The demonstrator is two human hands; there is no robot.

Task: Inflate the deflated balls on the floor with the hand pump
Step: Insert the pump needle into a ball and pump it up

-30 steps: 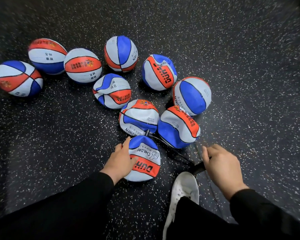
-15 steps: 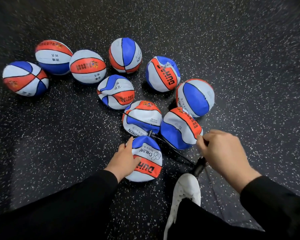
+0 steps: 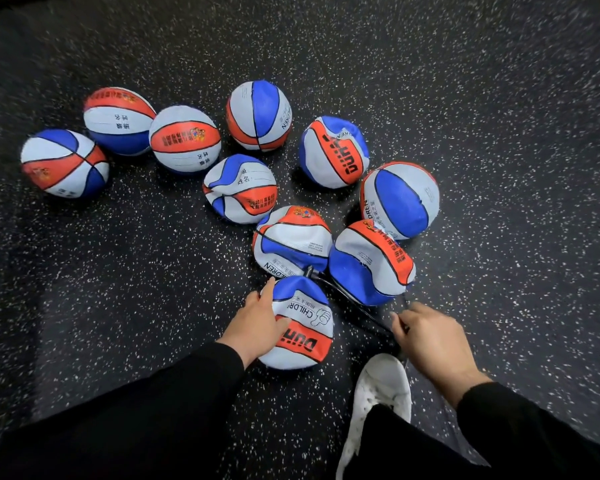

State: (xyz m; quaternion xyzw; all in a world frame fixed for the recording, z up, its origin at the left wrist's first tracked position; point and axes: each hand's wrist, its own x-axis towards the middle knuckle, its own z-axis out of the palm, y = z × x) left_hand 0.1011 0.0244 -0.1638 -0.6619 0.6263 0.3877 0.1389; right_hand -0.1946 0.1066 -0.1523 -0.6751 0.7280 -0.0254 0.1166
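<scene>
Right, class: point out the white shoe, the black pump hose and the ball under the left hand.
white shoe [image 3: 381, 389], head view, on its toe.
black pump hose [image 3: 347, 295], head view, mid-length.
ball under the left hand [image 3: 303, 327], head view, on its white printed panel.

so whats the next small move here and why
Probably another push down on the pump handle. The right hand is curled round it, the black hose runs up to a nozzle at the top of the nearest ball, and the left hand steadies that ball, which looks creased and flat-sided. The white shoe seems to brace the pump's base.
</scene>
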